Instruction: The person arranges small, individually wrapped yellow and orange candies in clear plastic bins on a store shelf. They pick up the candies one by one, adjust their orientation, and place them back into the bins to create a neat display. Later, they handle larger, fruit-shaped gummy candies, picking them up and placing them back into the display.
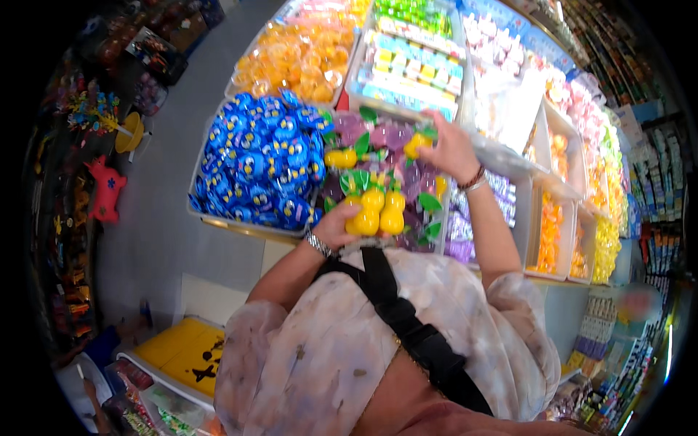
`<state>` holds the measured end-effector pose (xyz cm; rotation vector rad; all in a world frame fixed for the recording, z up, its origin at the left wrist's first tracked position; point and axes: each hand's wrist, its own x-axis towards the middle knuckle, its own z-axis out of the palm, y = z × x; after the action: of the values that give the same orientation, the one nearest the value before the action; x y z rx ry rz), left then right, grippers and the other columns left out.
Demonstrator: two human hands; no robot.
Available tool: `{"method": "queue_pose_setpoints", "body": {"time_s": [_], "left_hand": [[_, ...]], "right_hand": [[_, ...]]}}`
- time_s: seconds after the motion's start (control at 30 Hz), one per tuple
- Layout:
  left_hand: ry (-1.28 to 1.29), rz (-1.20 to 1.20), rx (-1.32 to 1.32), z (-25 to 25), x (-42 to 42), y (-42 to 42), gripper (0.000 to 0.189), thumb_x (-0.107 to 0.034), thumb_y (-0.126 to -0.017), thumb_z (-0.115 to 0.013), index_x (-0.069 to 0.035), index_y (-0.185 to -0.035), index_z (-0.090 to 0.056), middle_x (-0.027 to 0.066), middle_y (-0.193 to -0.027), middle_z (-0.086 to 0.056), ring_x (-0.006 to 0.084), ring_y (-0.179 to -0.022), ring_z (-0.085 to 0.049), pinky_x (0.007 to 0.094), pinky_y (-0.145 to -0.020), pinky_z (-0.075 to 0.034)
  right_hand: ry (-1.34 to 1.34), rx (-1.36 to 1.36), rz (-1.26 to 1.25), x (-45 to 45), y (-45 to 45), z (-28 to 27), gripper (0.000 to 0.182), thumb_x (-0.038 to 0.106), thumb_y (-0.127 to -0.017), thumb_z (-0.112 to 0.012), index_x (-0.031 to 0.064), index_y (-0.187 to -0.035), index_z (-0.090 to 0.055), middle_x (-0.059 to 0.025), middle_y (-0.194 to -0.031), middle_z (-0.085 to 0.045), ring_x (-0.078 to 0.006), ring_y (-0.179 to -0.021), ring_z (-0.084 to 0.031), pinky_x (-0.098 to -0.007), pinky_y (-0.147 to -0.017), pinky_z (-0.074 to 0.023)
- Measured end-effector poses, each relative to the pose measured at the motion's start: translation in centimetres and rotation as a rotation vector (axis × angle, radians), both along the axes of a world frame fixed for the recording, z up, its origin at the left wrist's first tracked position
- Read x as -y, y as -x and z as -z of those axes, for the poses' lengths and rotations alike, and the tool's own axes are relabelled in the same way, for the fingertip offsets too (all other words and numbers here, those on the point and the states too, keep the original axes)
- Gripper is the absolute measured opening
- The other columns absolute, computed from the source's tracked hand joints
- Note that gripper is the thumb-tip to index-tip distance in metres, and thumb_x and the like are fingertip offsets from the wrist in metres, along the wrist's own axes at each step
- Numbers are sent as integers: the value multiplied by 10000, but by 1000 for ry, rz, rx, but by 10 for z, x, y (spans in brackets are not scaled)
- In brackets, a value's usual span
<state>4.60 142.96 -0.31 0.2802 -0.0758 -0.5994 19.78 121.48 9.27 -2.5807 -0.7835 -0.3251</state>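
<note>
Several yellow gourd-shaped toys (373,210) with green leaves are gripped in my left hand (336,224), close to my chest. Farther out, my right hand (453,148) has its fingers around another yellow gourd-shaped piece (417,145) with a green leaf. Beneath both hands is a bin of translucent purple pieces (388,136) with green leaves. One more yellow gourd-shaped piece (341,158) lies on top of these, left of my right hand. My left hand hides part of the bin's near side.
Blue wrapped packets (262,158) fill the bin at left. Beyond it sit orange round pieces (300,57) and a tray of boxed items (409,68). Purple packets (480,212) lie to the right. A person's arm (92,395) shows at lower left, near a yellow panel (182,351).
</note>
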Motion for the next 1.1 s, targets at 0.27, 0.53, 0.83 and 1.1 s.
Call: {"method": "queue_pose_setpoints", "body": {"time_s": [0.27,0.53,0.83,1.1], "left_hand": [[90,60,-16,8,1,-5,677,-264,-787,-703,-48,-1354,-404,162,-1350,-468,364,-1215,-490,590,-919,-462],[159,-5,17,-17,5,-8,874,-337,-792,-718,-178,-1474,-194,143,-1408,-374,355,-1228,-471,535,-872,-513],[-19,-66,-4,-6,4,-2,720,-450,-829,-649,-63,-1374,-381,144,-1357,-466,314,-1250,-469,576,-983,-411],[-42,-97,-73,13,-1,-2,747,-433,-791,-694,-76,-1373,-391,134,-1378,-450,313,-1263,-457,474,-1061,-366]], "right_hand": [[-117,-123,26,7,10,-22,547,98,-724,-713,83,-1231,-506,-72,-941,-591,-174,-870,-610,-300,-772,-507],[-1079,-349,-24,3,67,-21,391,-28,-793,-685,23,-1097,-445,-65,-1027,-565,-107,-905,-587,-220,-735,-508],[-615,-265,-66,-26,125,4,418,200,-661,-824,50,-876,-498,-100,-890,-560,-255,-835,-604,-329,-750,-487],[-452,-106,-286,-30,131,-4,306,188,-694,-795,107,-706,-500,-16,-691,-518,-211,-648,-537,-316,-678,-400]]}}
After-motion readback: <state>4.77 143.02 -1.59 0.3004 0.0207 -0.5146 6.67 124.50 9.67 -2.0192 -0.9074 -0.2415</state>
